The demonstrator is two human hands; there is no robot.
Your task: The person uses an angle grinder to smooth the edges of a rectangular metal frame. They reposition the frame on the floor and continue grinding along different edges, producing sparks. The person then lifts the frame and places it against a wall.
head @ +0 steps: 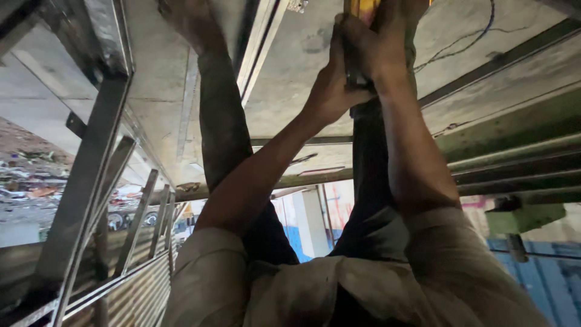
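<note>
I look down along my own body past a beige shirt and dark trousers to a bare foot (187, 24) on the concrete floor (290, 66). Both hands meet at the top centre. My left hand (331, 91) and my right hand (376, 51) are clasped together around a dark upright handle (351, 75). A yellow part (362, 7) of that tool shows just above the hands at the frame's edge. The rest of the tool is cut off or hidden by the fingers.
A grey metal bar frame (91, 175) slants across the left. A corrugated sheet (139, 290) lies at the lower left. Green and dark metal beams (514, 130) run along the right, and a blue wire (466, 39) curls on the floor.
</note>
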